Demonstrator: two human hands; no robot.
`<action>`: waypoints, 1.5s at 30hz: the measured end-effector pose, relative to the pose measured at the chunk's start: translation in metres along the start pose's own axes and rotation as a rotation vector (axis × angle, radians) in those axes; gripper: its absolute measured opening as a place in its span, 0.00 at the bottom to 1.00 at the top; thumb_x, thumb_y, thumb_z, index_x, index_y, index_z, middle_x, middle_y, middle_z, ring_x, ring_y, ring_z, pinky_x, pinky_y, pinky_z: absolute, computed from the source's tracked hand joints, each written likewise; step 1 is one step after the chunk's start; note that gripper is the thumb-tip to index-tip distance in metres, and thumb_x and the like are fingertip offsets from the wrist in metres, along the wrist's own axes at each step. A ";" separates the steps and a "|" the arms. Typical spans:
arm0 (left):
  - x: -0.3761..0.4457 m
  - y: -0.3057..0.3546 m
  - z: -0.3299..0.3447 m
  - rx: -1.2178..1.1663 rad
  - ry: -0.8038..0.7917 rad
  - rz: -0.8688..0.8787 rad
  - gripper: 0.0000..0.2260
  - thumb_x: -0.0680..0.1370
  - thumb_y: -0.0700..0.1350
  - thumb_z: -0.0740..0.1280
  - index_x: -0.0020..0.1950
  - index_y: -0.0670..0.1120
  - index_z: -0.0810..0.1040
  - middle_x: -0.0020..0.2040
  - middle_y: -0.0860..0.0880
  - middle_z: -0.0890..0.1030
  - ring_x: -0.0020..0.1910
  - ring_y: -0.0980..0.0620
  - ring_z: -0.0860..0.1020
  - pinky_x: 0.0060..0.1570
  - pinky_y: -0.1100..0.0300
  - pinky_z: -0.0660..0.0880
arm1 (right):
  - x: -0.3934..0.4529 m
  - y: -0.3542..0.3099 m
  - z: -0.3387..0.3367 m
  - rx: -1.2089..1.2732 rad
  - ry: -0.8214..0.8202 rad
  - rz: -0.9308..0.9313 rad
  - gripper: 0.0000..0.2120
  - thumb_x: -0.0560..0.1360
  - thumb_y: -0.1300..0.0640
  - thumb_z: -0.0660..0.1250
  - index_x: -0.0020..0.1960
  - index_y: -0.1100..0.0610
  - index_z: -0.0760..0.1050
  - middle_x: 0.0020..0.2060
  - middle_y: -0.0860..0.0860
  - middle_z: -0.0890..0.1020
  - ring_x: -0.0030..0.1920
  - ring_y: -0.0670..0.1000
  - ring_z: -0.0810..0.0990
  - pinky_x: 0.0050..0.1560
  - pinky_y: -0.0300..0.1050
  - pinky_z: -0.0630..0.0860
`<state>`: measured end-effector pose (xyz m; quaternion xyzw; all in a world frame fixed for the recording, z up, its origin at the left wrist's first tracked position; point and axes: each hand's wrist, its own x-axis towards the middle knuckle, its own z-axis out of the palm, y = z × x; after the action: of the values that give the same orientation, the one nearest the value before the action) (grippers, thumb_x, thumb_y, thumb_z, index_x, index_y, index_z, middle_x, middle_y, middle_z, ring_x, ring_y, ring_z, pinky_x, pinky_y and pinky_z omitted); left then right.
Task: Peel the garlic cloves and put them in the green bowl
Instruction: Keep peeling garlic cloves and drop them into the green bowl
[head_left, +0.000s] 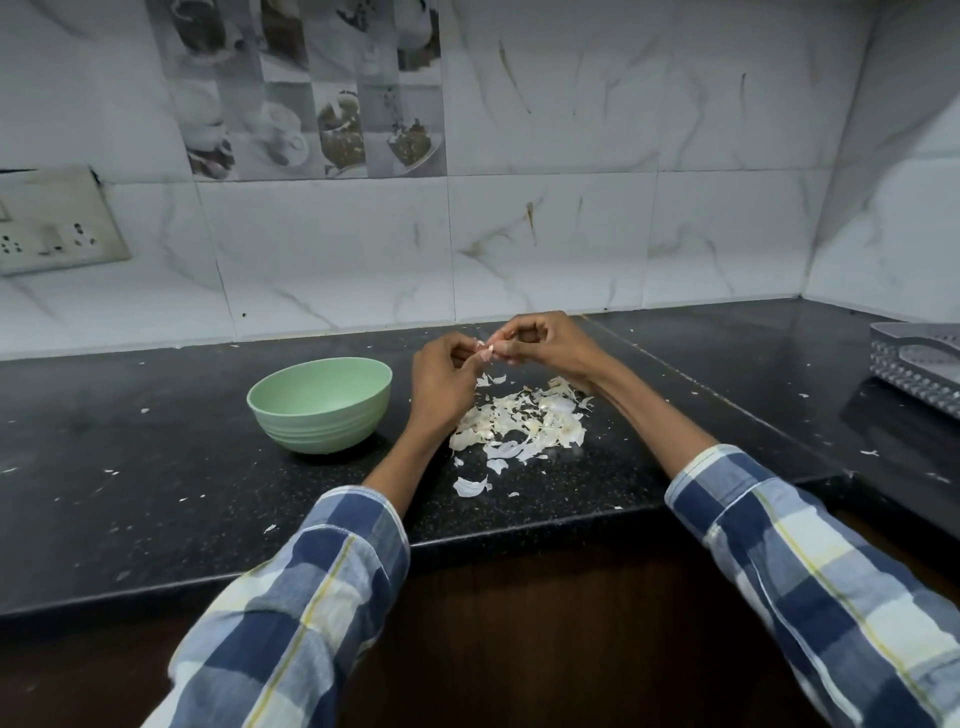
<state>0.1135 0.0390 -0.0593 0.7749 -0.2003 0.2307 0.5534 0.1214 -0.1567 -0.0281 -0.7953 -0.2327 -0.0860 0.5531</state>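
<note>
Both hands met above the black desk (156, 467), just behind a pile of peels (519, 423). The left hand (441, 382) had its fingers curled, and its fingertips pinched a small garlic clove (488, 353) with pale skin still hanging from it. The right hand (545, 345) was curled too and pinched the same clove from the other side, so the clove sat between the 2 hands, raised off the desk. How much skin remained on the clove was too small to tell.

The green bowl (319, 410) stood upright on the desk just left of the left hand, near it but not touching. Only the far inner wall of the bowl showed, so its contents could not be made out. Loose flakes of peel lay scattered from the pile toward the front edge of the desk. Both forearms wore blue, white and yellow checked sleeves (322, 587). A grey tray (919, 369) sat at the far right, well apart from the hands, and a socket plate (52, 223) hung on the tiled wall at left
</note>
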 end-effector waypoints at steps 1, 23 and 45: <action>-0.002 0.002 0.000 -0.018 -0.001 -0.005 0.02 0.81 0.42 0.74 0.50 0.46 0.83 0.42 0.52 0.84 0.43 0.55 0.83 0.45 0.65 0.78 | -0.002 0.001 0.001 0.020 -0.017 -0.005 0.13 0.77 0.62 0.74 0.60 0.65 0.81 0.52 0.61 0.86 0.50 0.54 0.85 0.52 0.42 0.82; 0.000 0.008 -0.006 0.089 0.093 0.078 0.05 0.82 0.39 0.68 0.47 0.43 0.78 0.36 0.51 0.80 0.35 0.55 0.74 0.36 0.57 0.69 | 0.006 0.001 0.020 0.247 0.110 0.025 0.12 0.71 0.64 0.80 0.53 0.64 0.85 0.48 0.57 0.88 0.49 0.52 0.86 0.54 0.45 0.83; 0.000 0.010 -0.008 -0.207 0.028 -0.043 0.04 0.85 0.38 0.67 0.54 0.38 0.79 0.42 0.44 0.82 0.40 0.51 0.79 0.47 0.57 0.79 | 0.000 -0.006 0.018 0.308 0.079 0.017 0.14 0.77 0.67 0.72 0.62 0.66 0.80 0.47 0.55 0.87 0.46 0.47 0.85 0.49 0.38 0.81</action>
<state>0.1068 0.0430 -0.0489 0.7145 -0.1984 0.2077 0.6379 0.1163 -0.1382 -0.0301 -0.6991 -0.2146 -0.0758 0.6778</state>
